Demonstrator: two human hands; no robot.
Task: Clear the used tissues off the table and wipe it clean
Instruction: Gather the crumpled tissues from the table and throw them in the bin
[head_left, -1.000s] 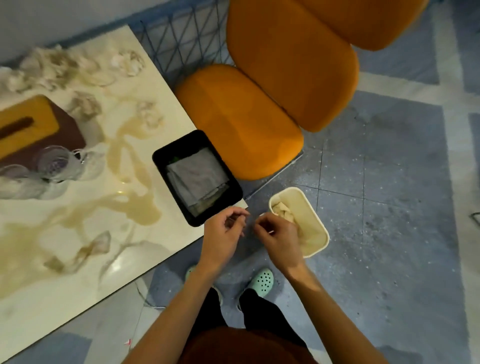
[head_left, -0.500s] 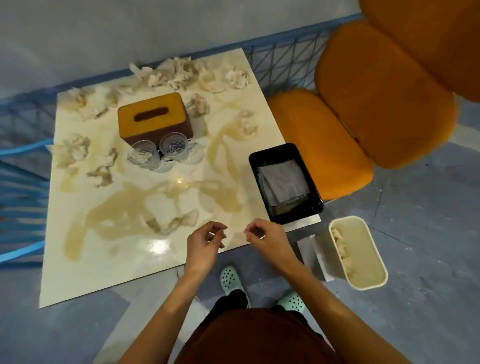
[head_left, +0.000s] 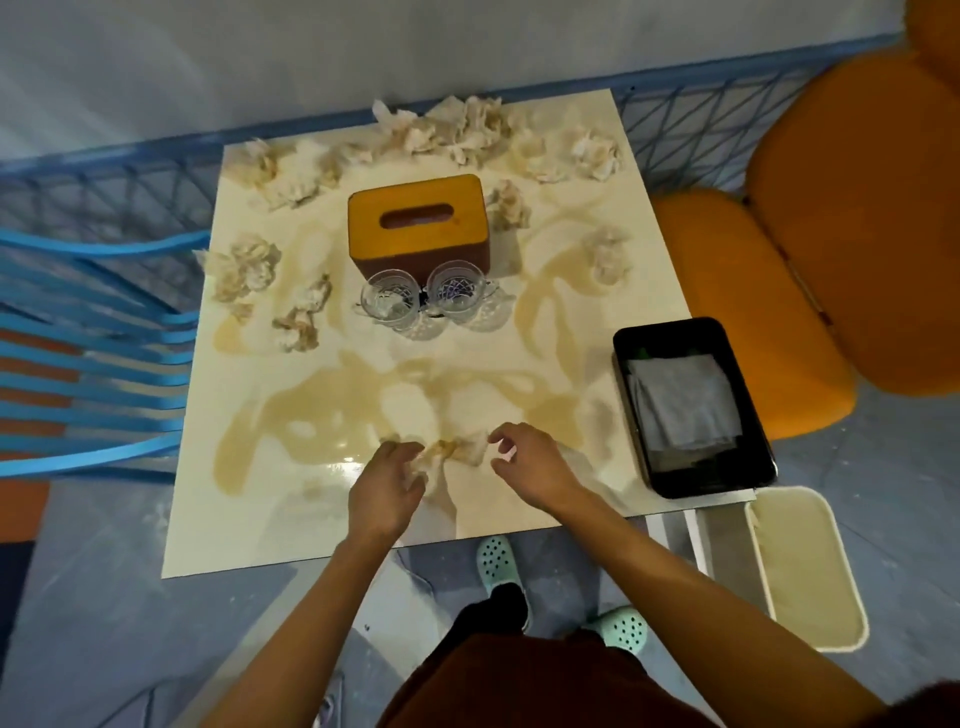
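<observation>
A wet, stained tissue (head_left: 457, 450) lies flat on the tabletop (head_left: 311, 519), on the near side of the tissue box (head_left: 418, 223), in a brown spill (head_left: 332, 410). The left hand (head_left: 387, 486) has its fingers (head_left: 415, 467) curled down on the tissue's left end; whether they pinch it I cannot tell. The right hand (head_left: 532, 467), loosely curled and grasping nothing, hovers just beside the right end. Crumpled tissues (head_left: 244, 270) lie behind and beside the box.

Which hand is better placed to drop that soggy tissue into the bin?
Probably the right hand: it is beside the soggy tissue, on the side where the bin stands; the left hand, at its other end, would have to reach across.
</observation>
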